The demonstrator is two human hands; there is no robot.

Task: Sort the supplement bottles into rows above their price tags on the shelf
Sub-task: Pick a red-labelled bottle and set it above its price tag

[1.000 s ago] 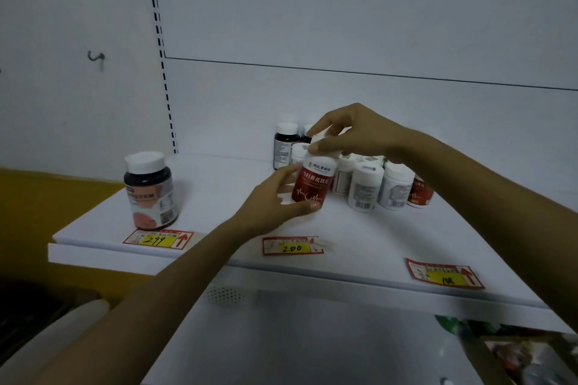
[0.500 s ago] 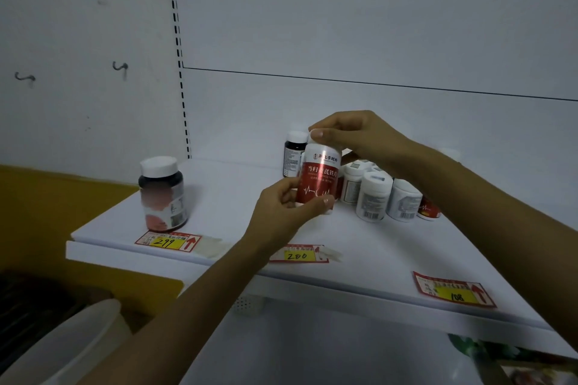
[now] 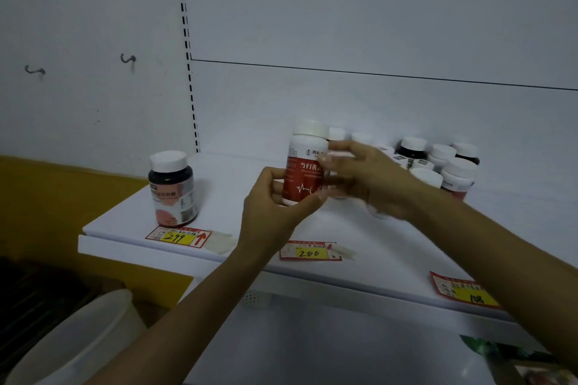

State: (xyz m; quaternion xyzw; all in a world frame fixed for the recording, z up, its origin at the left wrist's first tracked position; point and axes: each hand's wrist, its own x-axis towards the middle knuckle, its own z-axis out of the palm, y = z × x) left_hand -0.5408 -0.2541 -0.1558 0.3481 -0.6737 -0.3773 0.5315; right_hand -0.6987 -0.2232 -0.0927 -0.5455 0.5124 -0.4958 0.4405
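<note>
Bottle (image 3: 305, 178), red-labelled: clasped upright in left hand (image 3: 275, 206), label outward, likely for matching against tag 200 (image 3: 309, 252). Right hand (image 3: 372, 180) alongside, blurred, fingers (image 3: 344, 150) loosely extended, holding nothing.

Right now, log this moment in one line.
left hand: grips red-label bottle | right hand: blurred against bottle | bottle: upright, behind 200 tag

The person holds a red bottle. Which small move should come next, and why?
Probably lower the red bottle onto the shelf just behind the 200 tag. The left hand grips it above the shelf, almost over that tag, and the dark bottle stands behind the 299 tag. The tag's print is too small to confirm.
</note>
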